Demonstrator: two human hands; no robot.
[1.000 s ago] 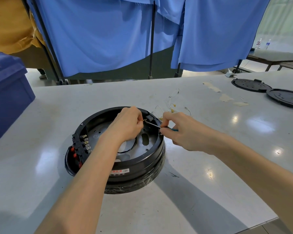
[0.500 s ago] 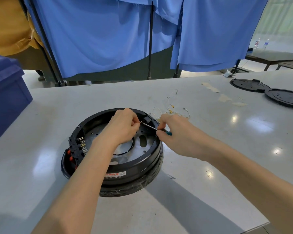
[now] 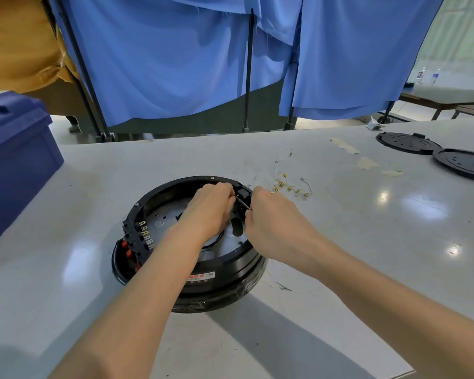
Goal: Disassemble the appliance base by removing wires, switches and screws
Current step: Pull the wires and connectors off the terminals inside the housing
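appliance base (image 3: 222, 291): right hand (image 3: 271, 222) grips screwdriver (image 3: 243, 203), left hand (image 3: 211, 209) curled at tip.

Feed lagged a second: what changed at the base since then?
The right hand moved the screwdriver in toward the left hand, narrowing the gap; its teal handle is now hidden. The left hand, the base and the loose wires stayed put.

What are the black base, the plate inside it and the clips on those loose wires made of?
The base is probably moulded plastic, glossy black with soft highlights. The plate is likely sheet metal, dull grey with punched holes. The clips are shiny yellow metal, perhaps brass or plating; the look leaves that open.
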